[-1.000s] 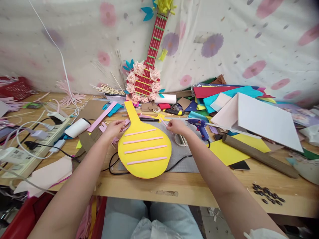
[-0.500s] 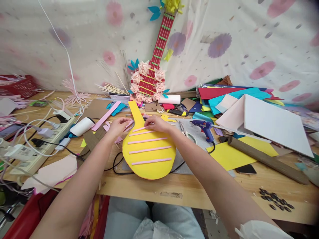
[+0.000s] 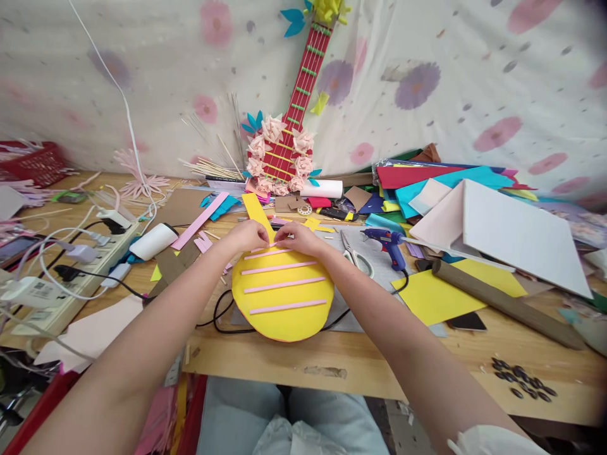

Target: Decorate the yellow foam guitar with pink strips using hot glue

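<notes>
Yellow cutout (image 3: 287,295): midway along the table (image 3: 265,363), rounded rim near the front edge, wood showing between.
Left hand (image 3: 249,236): pinches the topmost pink strip (image 3: 272,245) at its left, by the neck.
Right hand (image 3: 298,237): pinches its right end.
Scissors (image 3: 351,254): right of that hand, a gap before the glue gun (image 3: 389,240).

Pale blue trousers (image 3: 237,414) worn, crumpled white material (image 3: 303,440) bunched over them, right arm (image 3: 393,338) partly covered by a loose white sleeve (image 3: 493,441), left hand (image 3: 249,236) and right hand (image 3: 298,238) bare
</notes>
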Demonstrator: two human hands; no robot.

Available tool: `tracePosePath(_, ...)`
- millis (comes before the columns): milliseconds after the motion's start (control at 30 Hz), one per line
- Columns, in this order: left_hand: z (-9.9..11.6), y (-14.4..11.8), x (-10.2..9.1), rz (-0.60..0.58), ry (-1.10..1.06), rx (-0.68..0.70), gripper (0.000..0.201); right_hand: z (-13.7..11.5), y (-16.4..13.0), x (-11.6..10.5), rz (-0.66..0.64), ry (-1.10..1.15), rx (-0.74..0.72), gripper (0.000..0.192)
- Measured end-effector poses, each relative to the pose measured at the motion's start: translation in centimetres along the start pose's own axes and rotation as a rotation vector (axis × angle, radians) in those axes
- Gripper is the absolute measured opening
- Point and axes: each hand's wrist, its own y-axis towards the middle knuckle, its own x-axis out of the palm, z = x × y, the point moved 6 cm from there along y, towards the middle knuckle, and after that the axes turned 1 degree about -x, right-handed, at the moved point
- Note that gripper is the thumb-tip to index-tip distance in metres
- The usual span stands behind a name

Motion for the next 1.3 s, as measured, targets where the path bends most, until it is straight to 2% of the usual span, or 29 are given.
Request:
tracePosePath(100, 0.9, -0.1, -0.4, -0.036, 0.079, -0.011, 0.009, 1.3, -0.8, -1.3, 0.123, 0.133, 0.082, 0.016)
tracePosePath(233, 1.7, -0.5, -1.1, -0.062, 0.165, -0.038, 0.010, 4.0, -2.8, -3.0, 0.300, 0.305, 0.274, 0.024)
tracePosePath(367, 2.3, -0.4, -1.1, -0.112, 0.230, -0.041, 0.011, 5.0, -3.9, -2.6, 0.238, 0.326, 0.341, 0.022)
tracePosePath(667, 1.8, 1.0, -1.0, -0.119, 0.290, -0.034, 0.013, 4.8, -2.7, -0.9, 0.182, 0.349, 0.304, 0.021)
tracePosePath(1033, 1.9, 0.9, -1.0, -0.128, 0.279, -0.060, 0.007, 4.3, -2.7, -1.1, 0.185, 0.329, 0.341, 0.015)
tracePosePath(1200, 2.1, 0.7, -0.6, -0.139, 0.284, -0.067, 0.007, 4.8, -3.5, -2.4, 0.250, 0.247, 0.372, 0.017)
tracePosePath(1300, 2.2, 0.6, -0.4, -0.150, 0.311, -0.083, 0.006, 5.0, -5.3, -4.1, 0.250, 0.091, 0.420, 0.015)
